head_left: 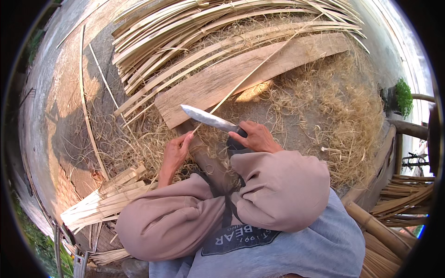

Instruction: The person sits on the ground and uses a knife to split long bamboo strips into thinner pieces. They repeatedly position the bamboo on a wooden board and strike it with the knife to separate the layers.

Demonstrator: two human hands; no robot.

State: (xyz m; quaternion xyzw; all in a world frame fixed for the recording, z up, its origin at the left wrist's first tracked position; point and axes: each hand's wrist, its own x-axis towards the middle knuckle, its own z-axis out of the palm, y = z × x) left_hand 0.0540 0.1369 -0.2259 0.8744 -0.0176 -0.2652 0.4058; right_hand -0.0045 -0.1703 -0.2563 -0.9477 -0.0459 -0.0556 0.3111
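Between the closed fingers of my left hand (174, 153) is the near end of a long, thin bamboo strip (238, 86), which slants away to the far right over a wooden plank (204, 96). My right hand (257, 137) is wrapped round the handle of a knife (206, 117). Its broad, pale blade points left, with the tip just short of the plank. The blade crosses the strip a little beyond my left fingers; whether its edge touches the strip, I cannot tell.
Curly shavings (354, 127) cover the ground, thickest at the right. Many split bamboo strips (162, 51) lie beyond the plank, and a paler bundle of strips (99, 204) sits by my left knee. At the right are a bamboo pole (375, 227) and a green plant (404, 97).
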